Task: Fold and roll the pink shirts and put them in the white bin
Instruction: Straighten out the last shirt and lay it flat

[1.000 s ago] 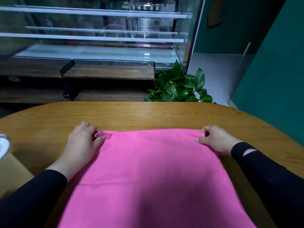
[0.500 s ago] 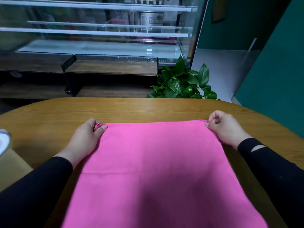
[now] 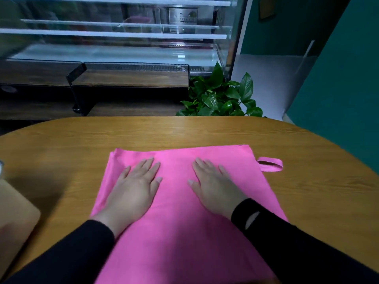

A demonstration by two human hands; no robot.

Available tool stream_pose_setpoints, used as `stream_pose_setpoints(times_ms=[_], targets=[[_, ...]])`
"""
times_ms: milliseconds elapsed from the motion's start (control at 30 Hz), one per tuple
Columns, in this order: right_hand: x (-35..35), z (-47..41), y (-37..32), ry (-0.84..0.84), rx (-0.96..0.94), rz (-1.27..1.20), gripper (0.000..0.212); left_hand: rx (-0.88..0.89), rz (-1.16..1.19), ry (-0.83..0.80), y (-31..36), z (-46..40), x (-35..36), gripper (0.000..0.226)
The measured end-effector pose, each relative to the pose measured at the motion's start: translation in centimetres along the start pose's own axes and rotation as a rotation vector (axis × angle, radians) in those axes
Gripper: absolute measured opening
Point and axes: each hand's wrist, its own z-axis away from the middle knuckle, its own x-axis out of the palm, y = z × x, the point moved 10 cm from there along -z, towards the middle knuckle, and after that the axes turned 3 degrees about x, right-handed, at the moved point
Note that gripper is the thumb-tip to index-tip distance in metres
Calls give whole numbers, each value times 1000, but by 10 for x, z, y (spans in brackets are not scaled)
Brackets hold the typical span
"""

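A pink cloth (image 3: 176, 228) lies spread flat on the wooden table (image 3: 205, 130), reaching from mid-table to the near edge. A small pink loop (image 3: 270, 164) sticks out from its far right corner. My left hand (image 3: 135, 189) rests palm down on the left half of the cloth, fingers spread. My right hand (image 3: 213, 187) lies flat on the right half, fingers apart too. Neither hand holds anything. A sliver of a pale rim (image 3: 1, 167) shows at the left edge; I cannot tell whether it is the white bin.
A tan cardboard box (image 3: 14, 220) sits at the table's near left. Beyond the far edge stand a leafy green plant (image 3: 221, 97), a dark wooden bench (image 3: 131, 78) and a glass display case (image 3: 114, 33). A teal wall (image 3: 344, 78) runs along the right.
Both hands let go of the cloth's far corners and now lie flat on it nearer the middle. The far edge sits further out on the table, with the loop showing at the right.
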Motion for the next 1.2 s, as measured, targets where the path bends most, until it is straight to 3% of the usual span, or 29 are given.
stream_pose_setpoints(times_ms=[100,367,600,667,733,800,900,1200], targets=[[-7,7,35,71,51,40,70,-78,-24,-10,-23,6,7,79],[-20,11,98,45,174,81,79,-231,-55,-26,-51,11,-2,70],[-27,11,98,8,184,156,80,-336,-103,-73,-74,16,-9,69],[-39,21,75,52,126,167,76,-296,-203,-27,-62,18,-26,66],[-41,38,28,63,-11,100,76,-168,-129,37,-23,29,-40,69],[-25,62,-21,11,-142,24,80,-48,22,17,26,54,-35,77],[11,93,-52,-74,-210,8,88,29,-4,-87,66,98,-3,78],[9,129,10,-69,-177,153,68,-64,-72,-86,13,140,-3,77]])
